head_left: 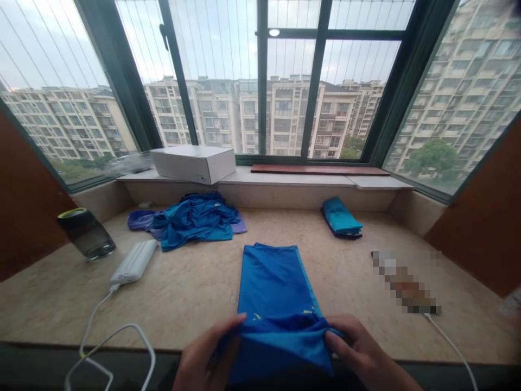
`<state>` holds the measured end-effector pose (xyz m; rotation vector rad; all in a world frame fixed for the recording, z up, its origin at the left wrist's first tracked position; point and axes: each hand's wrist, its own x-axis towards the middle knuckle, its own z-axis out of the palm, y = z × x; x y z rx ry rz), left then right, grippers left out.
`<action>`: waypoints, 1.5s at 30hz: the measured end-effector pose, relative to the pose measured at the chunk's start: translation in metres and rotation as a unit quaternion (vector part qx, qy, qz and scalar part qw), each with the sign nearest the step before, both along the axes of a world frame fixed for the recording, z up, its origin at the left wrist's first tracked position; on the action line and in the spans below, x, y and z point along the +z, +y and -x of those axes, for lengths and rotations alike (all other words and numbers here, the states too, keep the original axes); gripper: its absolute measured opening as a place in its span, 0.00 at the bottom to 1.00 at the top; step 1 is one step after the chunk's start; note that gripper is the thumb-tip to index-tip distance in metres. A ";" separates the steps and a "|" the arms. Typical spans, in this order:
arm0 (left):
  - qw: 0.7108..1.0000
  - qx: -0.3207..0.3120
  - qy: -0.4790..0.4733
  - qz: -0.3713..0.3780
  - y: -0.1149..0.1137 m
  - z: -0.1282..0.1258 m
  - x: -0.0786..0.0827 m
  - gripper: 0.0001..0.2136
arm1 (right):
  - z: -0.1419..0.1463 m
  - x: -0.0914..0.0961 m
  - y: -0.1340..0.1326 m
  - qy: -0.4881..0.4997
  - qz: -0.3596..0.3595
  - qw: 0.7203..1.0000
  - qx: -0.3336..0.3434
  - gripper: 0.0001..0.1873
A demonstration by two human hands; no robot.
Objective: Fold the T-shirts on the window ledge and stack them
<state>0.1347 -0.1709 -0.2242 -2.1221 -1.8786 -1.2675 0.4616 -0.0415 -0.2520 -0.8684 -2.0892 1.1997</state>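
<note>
A blue garment (pixel 271 282) with small yellow marks lies in a long strip on the stone sill, its near end lifted and doubled over at the front edge. My left hand (pixel 214 350) grips the left side of this lifted part, the thumb or a finger along its edge. On the right side my right hand (pixel 360 345) pinches the fabric between thumb and fingers. The kind of garment cannot be made out. Some of the near cloth hangs past the sill's edge, and its lower end is dark.
A rumpled pile of blue and purple clothes (pixel 195 220) lies at the back left, a folded stack (pixel 342 218) at the back right. Also there: a bottle (pixel 87 233), a white power bank (pixel 134 262) with a cable, a blurred-out phone-like object (pixel 407 285), a white box (pixel 193 163).
</note>
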 end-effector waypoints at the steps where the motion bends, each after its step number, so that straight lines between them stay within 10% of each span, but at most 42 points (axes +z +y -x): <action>1: 0.999 0.009 -0.044 0.017 0.020 -0.003 0.015 0.14 | 0.005 0.006 0.008 0.000 0.017 1.000 -0.005 0.25; 5: 0.985 0.016 -0.136 0.104 0.115 -0.002 0.040 0.15 | 0.036 0.024 0.063 -0.010 0.018 0.998 -0.059 0.28; 11: 0.982 0.033 -0.080 0.167 0.189 0.023 -0.012 0.20 | 0.055 -0.009 0.118 -0.121 -0.161 0.964 -0.175 0.22; 19: 0.984 0.024 -0.103 0.141 0.185 0.028 -0.038 0.18 | 0.063 -0.018 0.131 -0.159 -0.147 0.972 -0.096 0.18; 27: 0.992 0.089 -0.071 0.057 0.197 0.044 -0.038 0.16 | 0.093 -0.001 0.161 -0.111 -0.235 0.951 -0.170 0.22; 31: 0.997 0.056 0.013 0.046 0.192 0.041 -0.037 0.14 | 0.095 -0.004 0.139 -0.135 -0.314 0.938 -0.061 0.22; 37: 0.978 -0.047 0.170 0.108 0.175 0.023 -0.028 0.13 | 0.065 0.008 0.089 -0.192 -0.213 0.949 0.129 0.26; 45: 0.926 -0.248 0.179 0.221 0.074 0.020 -0.006 0.37 | 0.009 0.002 0.017 -0.205 -0.295 0.918 0.171 0.45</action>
